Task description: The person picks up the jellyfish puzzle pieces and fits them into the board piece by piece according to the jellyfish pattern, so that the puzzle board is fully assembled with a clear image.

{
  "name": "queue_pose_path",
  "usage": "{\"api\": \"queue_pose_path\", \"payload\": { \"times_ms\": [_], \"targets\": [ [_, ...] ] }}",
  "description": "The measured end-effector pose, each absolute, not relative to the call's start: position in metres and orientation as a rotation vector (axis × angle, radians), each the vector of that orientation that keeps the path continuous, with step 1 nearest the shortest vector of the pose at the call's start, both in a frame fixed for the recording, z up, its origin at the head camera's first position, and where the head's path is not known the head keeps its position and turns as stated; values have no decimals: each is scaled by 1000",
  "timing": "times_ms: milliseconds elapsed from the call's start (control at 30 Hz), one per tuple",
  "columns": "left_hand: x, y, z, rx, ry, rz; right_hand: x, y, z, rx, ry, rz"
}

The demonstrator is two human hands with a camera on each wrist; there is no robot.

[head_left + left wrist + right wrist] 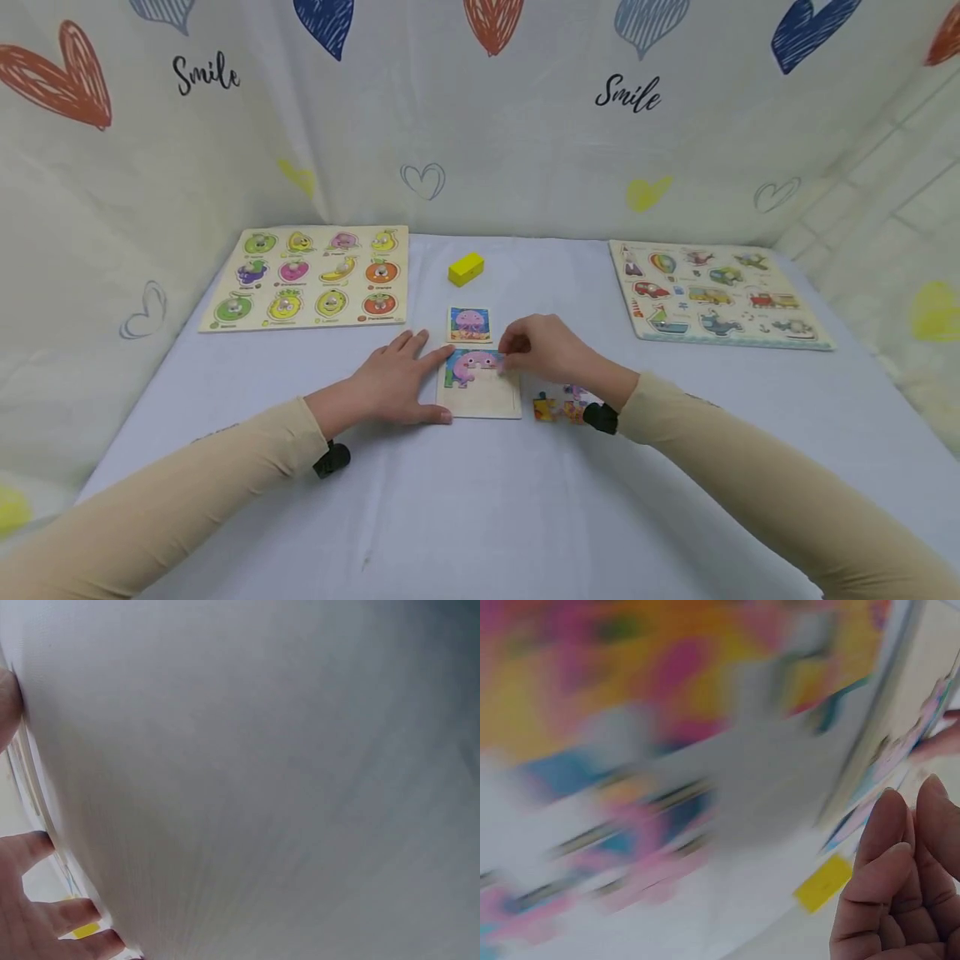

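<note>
A small puzzle board lies at the middle of the table, with pink octopus pieces along its upper part and bare wood below. A small octopus picture sits directly above it. My left hand rests flat with spread fingers at the board's left side, index fingertip and thumb at its edge. Over the board's upper right corner, my right hand pinches a puzzle piece, mostly hidden by the fingers. Loose puzzle pieces lie right of the board, partly under the right wrist; they look blurred in the right wrist view.
A yellow block stands behind the octopus picture. A fruit puzzle board lies at the back left, and a vehicle puzzle board at the back right. A printed cloth hangs behind the table.
</note>
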State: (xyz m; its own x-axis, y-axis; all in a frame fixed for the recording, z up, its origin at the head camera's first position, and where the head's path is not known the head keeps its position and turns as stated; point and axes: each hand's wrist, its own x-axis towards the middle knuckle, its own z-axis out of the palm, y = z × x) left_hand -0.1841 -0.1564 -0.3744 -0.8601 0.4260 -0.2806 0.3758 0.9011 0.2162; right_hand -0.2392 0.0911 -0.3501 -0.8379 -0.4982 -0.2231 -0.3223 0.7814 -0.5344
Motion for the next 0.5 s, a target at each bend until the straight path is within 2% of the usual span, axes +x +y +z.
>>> {"api": "queue_pose_path", "payload": {
  "times_ms": [267, 500],
  "targets": [
    [-184, -156, -374, 592, 2740, 198, -243, 161, -356, -589, 2693, -633],
    [-183, -155, -372, 590, 2736, 211, -240, 182, -361, -577, 2639, -550]
  ]
}}
